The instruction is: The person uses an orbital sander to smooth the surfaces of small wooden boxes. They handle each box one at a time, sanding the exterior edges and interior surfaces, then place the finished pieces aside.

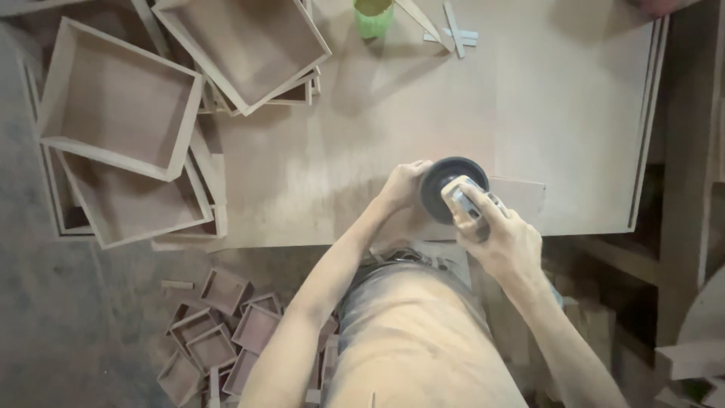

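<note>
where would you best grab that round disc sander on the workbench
Probably by its grey body, coming from the near right edge of the workbench, as the right hand does. The dark disc faces left, where the left hand touches its rim, so keep the grip behind it.

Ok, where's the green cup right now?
In the head view, the green cup stands at the far edge of the workbench, between the stacked wooden trays and some thin wood strips.

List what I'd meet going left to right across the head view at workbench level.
Stack of large open wooden boxes → left hand → round black-disc power tool → right hand gripping the tool's body → workbench's right edge.
</note>
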